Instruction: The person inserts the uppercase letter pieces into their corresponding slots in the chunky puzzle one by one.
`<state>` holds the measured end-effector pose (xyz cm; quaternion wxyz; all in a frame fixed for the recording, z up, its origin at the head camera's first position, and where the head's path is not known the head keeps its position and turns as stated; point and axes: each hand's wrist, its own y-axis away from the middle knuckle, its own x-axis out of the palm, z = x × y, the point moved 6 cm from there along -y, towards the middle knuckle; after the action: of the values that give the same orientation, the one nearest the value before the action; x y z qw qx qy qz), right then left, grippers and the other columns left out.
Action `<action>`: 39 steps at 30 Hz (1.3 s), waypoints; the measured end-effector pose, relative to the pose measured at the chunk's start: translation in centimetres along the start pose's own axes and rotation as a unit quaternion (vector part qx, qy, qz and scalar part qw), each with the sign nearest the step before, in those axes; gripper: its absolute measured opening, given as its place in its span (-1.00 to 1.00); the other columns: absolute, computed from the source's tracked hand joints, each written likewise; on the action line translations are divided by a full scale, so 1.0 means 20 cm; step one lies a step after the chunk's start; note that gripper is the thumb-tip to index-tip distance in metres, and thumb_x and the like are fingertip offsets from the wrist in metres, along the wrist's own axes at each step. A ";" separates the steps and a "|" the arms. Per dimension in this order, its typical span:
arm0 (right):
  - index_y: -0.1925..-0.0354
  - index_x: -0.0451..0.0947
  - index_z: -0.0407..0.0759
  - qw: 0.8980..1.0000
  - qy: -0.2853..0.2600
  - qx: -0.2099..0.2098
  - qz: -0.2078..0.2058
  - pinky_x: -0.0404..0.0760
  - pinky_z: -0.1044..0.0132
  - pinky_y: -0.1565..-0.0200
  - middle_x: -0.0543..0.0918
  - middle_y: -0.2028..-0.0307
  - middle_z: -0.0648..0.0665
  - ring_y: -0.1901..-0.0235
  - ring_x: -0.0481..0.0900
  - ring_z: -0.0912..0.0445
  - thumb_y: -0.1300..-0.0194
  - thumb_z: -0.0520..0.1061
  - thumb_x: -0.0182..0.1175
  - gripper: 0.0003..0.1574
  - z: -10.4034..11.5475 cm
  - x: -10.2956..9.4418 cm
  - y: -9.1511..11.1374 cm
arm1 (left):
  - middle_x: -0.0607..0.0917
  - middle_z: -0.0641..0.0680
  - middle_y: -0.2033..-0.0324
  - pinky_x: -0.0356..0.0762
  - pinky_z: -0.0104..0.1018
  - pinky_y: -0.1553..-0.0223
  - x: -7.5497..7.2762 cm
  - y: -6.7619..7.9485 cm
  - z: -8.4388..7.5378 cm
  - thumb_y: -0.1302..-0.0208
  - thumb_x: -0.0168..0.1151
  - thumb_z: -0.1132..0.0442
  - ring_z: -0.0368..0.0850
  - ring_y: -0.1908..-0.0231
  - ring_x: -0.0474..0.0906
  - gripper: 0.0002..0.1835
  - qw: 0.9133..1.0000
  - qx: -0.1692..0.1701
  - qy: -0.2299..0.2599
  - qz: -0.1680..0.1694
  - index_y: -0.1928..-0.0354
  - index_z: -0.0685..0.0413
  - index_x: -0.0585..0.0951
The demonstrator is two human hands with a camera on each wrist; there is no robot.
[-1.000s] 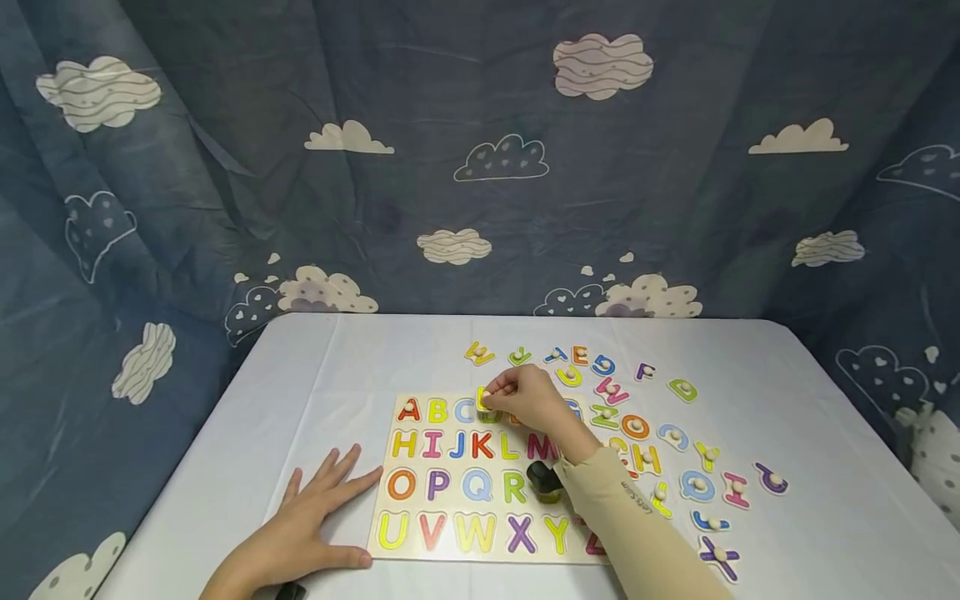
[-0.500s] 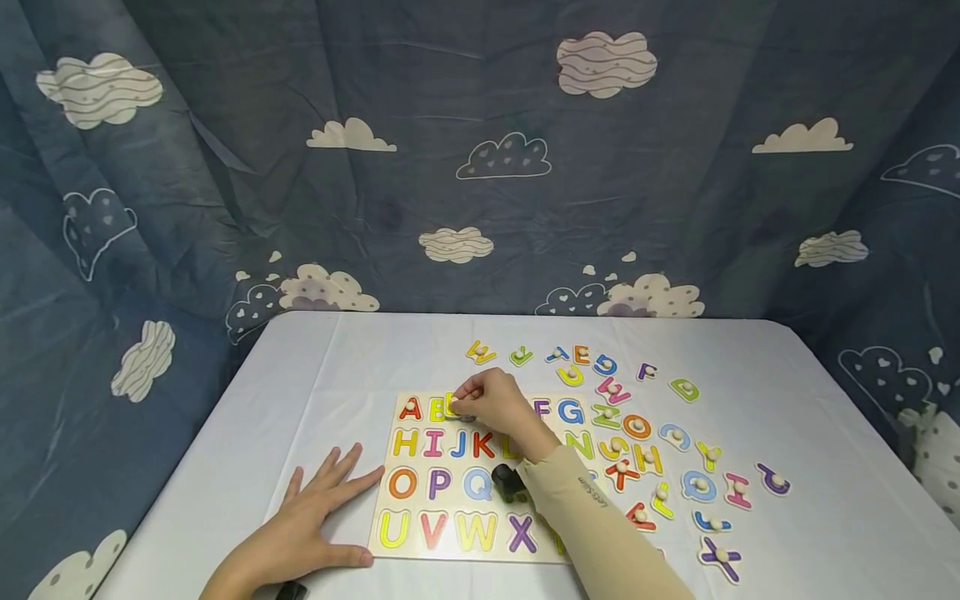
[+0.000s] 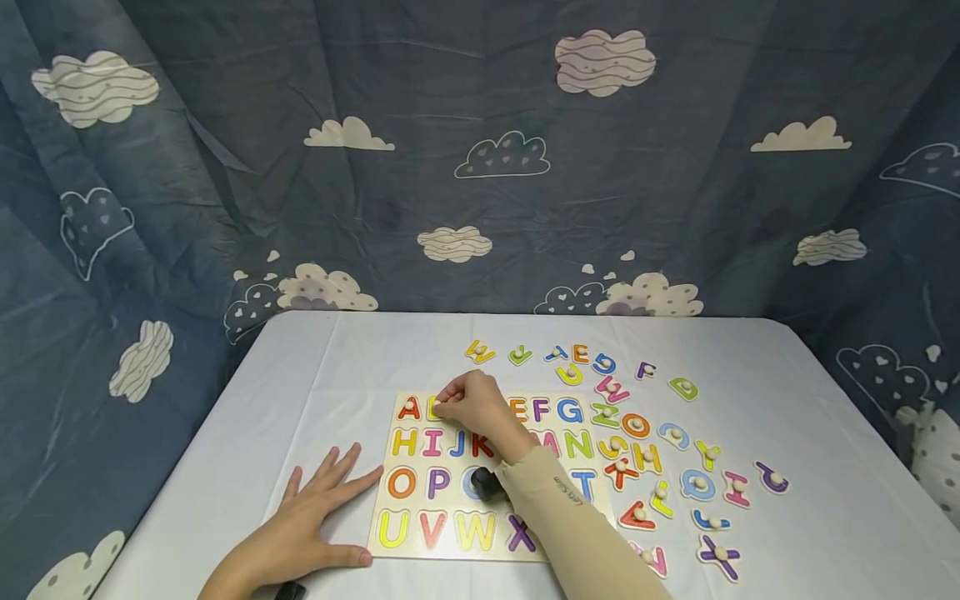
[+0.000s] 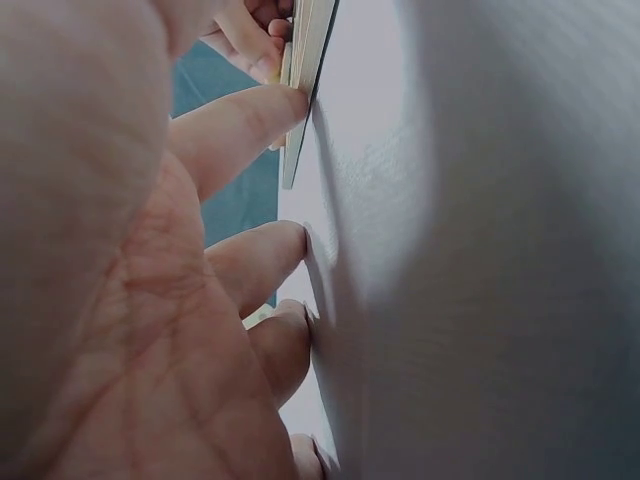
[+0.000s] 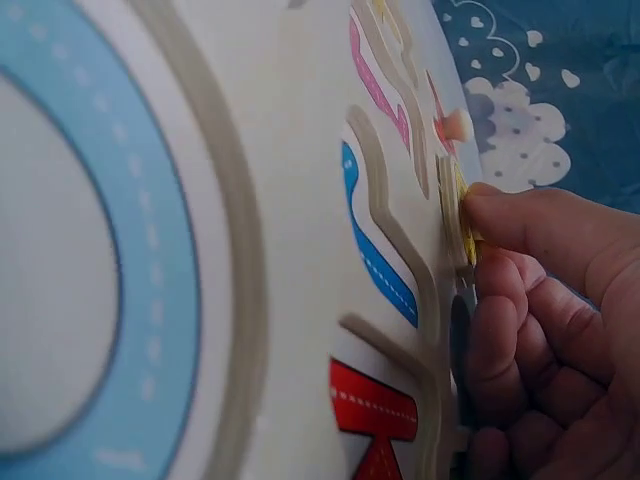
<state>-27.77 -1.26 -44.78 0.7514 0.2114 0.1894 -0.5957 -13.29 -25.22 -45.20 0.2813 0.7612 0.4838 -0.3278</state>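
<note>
A cream alphabet puzzle board (image 3: pixel 417 503) lies on the white table, printed with rows of coloured letters. Over its top row, at the B spot, my right hand (image 3: pixel 480 412) pinches a yellow letter piece (image 3: pixel 432 407), mostly hidden by the fingers. The right wrist view shows thumb and fingers on this yellow piece (image 5: pixel 460 225), close against the board face. Left of it sits the red A piece (image 3: pixel 408 408) in its recess, knob up. My left hand (image 3: pixel 307 517) rests spread on the table; in the left wrist view one finger (image 4: pixel 235 135) touches the board's edge.
Loose knobbed letter pieces lie scattered behind and right of the board, among them an orange O (image 3: pixel 635 427), a purple X (image 3: pixel 718 557) and a blue Q (image 3: pixel 697 485). A dark cloud-patterned curtain (image 3: pixel 390 208) hangs behind the table (image 3: pixel 315 367).
My right hand has moved left along the top row with the yellow letter piece, from the D spot to the B spot. My left hand has stayed put.
</note>
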 end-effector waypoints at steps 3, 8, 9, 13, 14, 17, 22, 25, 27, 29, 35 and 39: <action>0.37 0.77 -0.15 1.000 0.010 -0.003 -0.004 0.50 0.44 0.43 0.64 0.54 0.04 0.53 0.52 0.22 -0.24 -0.16 0.54 -0.88 0.00 0.01 0.00 | 0.18 0.21 -0.70 -0.43 0.74 -0.44 0.00 0.00 0.00 0.20 0.69 -0.33 0.54 -0.67 -0.13 0.13 1.000 0.000 -0.005 0.001 -0.55 -0.40 0.49; 0.37 0.77 -0.14 1.000 0.025 -0.004 -0.009 0.50 0.44 0.44 0.65 0.54 0.03 0.54 0.52 0.21 -0.24 -0.15 0.55 -0.87 0.01 0.01 0.00 | 0.17 0.20 -0.70 -0.41 0.74 -0.45 0.00 0.00 -0.01 0.19 0.69 -0.34 0.54 -0.67 -0.13 0.13 1.000 -0.002 -0.012 0.003 -0.56 -0.40 0.48; 0.37 0.77 -0.14 1.000 0.027 -0.002 -0.010 0.49 0.44 0.45 0.65 0.53 0.03 0.54 0.52 0.22 -0.25 -0.15 0.55 -0.87 0.01 0.01 0.00 | 0.17 0.20 -0.70 -0.41 0.74 -0.45 0.00 0.00 -0.01 0.19 0.69 -0.34 0.54 -0.67 -0.13 0.13 1.000 -0.002 -0.012 0.004 -0.56 -0.39 0.48; 0.35 0.78 -0.15 0.999 0.035 0.005 -0.011 0.50 0.44 0.46 0.67 0.53 0.02 0.54 0.55 0.20 -0.26 -0.16 0.55 -0.88 0.02 0.01 0.01 | 0.16 0.20 -0.71 -0.41 0.74 -0.45 0.00 0.00 -0.01 0.18 0.68 -0.35 0.54 -0.67 -0.13 0.13 1.000 -0.003 -0.012 0.006 -0.56 -0.40 0.48; 0.35 0.78 -0.15 0.999 0.037 0.007 -0.011 0.51 0.44 0.46 0.67 0.53 0.01 0.54 0.55 0.20 -0.27 -0.16 0.55 -0.88 0.02 0.02 0.01 | 0.16 0.20 -0.71 -0.41 0.74 -0.45 0.00 0.01 -0.01 0.18 0.68 -0.35 0.54 -0.67 -0.12 0.13 1.000 -0.002 -0.013 0.005 -0.56 -0.40 0.48; 0.35 0.77 -0.15 0.999 0.041 0.010 -0.012 0.51 0.44 0.45 0.67 0.53 0.01 0.53 0.55 0.19 -0.27 -0.15 0.55 -0.87 0.03 0.02 0.02 | 0.17 0.20 -0.71 -0.40 0.74 -0.45 0.00 0.01 -0.01 0.16 0.67 -0.35 0.54 -0.67 -0.12 0.12 1.000 0.000 -0.012 0.005 -0.56 -0.39 0.47; 0.35 0.78 -0.13 0.999 0.048 -0.002 -0.014 0.50 0.42 0.42 0.67 0.52 0.03 0.51 0.53 0.20 -0.26 -0.13 0.55 -0.87 0.04 0.00 0.03 | 0.17 0.21 -0.70 -0.40 0.75 -0.44 0.00 0.01 -0.01 0.16 0.66 -0.36 0.56 -0.66 -0.11 0.12 1.000 0.002 -0.014 0.004 -0.56 -0.39 0.48; 0.33 0.79 -0.13 0.999 0.043 -0.005 -0.012 0.51 0.41 0.37 0.68 0.49 0.02 0.47 0.54 0.20 -0.26 -0.11 0.56 -0.86 0.04 -0.03 0.03 | 0.18 0.21 -0.70 -0.40 0.74 -0.44 0.00 0.00 0.00 0.16 0.65 -0.39 0.55 -0.67 -0.11 0.12 1.000 0.000 -0.016 0.002 -0.56 -0.40 0.48; 0.30 0.79 -0.13 0.999 0.038 -0.004 -0.012 0.51 0.40 0.35 0.68 0.47 0.01 0.45 0.54 0.19 -0.28 -0.09 0.54 -0.86 0.04 -0.05 0.04 | 0.18 0.21 -0.70 -0.41 0.74 -0.45 0.00 0.00 0.00 0.17 0.65 -0.40 0.55 -0.67 -0.11 0.12 1.000 -0.001 -0.016 0.001 -0.55 -0.41 0.48; 0.28 0.79 -0.14 0.999 0.031 -0.003 -0.013 0.51 0.40 0.35 0.67 0.46 -0.01 0.45 0.53 0.18 -0.31 -0.09 0.52 -0.86 0.04 -0.08 0.05 | 0.17 0.20 -0.70 -0.42 0.73 -0.45 0.00 0.00 0.00 0.18 0.65 -0.41 0.54 -0.67 -0.12 0.13 1.000 -0.002 -0.015 0.000 -0.55 -0.41 0.48; 0.26 0.78 -0.16 0.999 0.024 -0.003 -0.032 0.48 0.38 0.34 0.62 0.45 -0.03 0.41 0.49 0.15 -0.35 -0.10 0.50 -0.85 0.02 -0.20 0.07 | 0.18 0.20 -0.70 -0.42 0.73 -0.46 0.00 0.00 0.00 0.19 0.67 -0.38 0.54 -0.67 -0.12 0.13 1.000 0.000 -0.013 0.000 -0.55 -0.42 0.48; 0.25 0.78 -0.15 0.998 0.029 0.005 -0.047 0.44 0.38 0.38 0.60 0.45 -0.02 0.42 0.46 0.15 -0.35 -0.06 0.51 -0.83 -0.01 -0.27 0.08 | 0.19 0.21 -0.70 -0.42 0.73 -0.46 0.01 0.01 0.00 0.19 0.67 -0.37 0.55 -0.66 -0.11 0.13 1.000 0.003 -0.009 -0.003 -0.55 -0.40 0.49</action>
<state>-27.33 3.70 -41.94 0.7158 0.2238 0.2177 -0.6246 -13.14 -25.20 -45.31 0.2822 0.7580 0.4820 -0.3370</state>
